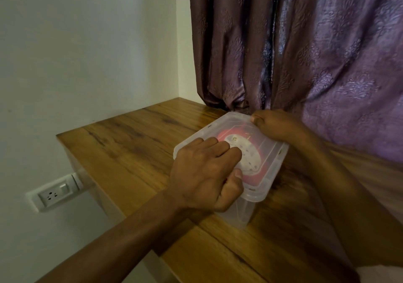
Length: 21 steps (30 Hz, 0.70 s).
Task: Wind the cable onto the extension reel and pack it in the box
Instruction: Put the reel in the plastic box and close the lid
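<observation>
A clear plastic box (pixel 244 213) stands on the wooden table (pixel 135 143) with its translucent lid (pixel 270 151) on top. Through the lid shows the pink and white extension reel (pixel 250 158) lying flat inside. My left hand (pixel 207 173) rests on the near part of the lid with its fingers curled under, knuckles down, and the thumb at the lid's near rim. My right hand (pixel 277 125) grips the lid's far corner, fingers curled over the edge. The cable is not visible.
A purple patterned curtain (pixel 305 53) hangs right behind the box. A white wall socket with a switch (pixel 56 192) sits on the wall below the table's left edge. Bare tabletop lies to the left of and in front of the box.
</observation>
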### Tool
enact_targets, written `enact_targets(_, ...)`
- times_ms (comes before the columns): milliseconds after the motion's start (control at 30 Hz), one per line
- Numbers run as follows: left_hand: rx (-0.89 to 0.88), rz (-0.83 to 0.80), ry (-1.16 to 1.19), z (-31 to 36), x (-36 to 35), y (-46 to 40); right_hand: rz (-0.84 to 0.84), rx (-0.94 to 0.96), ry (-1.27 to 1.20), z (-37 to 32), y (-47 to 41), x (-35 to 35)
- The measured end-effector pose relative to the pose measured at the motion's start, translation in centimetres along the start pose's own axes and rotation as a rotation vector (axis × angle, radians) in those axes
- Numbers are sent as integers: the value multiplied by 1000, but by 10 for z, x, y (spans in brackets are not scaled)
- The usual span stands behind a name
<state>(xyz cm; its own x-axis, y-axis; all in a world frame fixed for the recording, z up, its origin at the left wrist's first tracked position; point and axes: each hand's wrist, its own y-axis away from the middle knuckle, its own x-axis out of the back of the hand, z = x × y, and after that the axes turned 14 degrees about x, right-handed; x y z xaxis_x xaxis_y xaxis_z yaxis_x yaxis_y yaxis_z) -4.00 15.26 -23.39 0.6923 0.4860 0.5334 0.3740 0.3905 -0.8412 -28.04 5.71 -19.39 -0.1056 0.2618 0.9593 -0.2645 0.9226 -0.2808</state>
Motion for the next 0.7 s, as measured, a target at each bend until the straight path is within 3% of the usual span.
enact_targets(233, 92, -178, 155, -43, 5, -9, -59, -125, 6, 3, 4, 5)
enact_targets(333, 251, -294, 140, -68, 5, -16, -107, -99, -127, 4, 7, 11)
enact_targets(433, 435, -494, 98, -92, 6, -31, -138, 13, -220, 3, 11, 15)
enact_targets(600, 597, -781, 86, -129, 4, -67, -190, 42, -141, 1, 13, 23)
enact_targets(700, 649, -862, -122, -150, -3, -83, -217, 28, -147, -4, 19, 39)
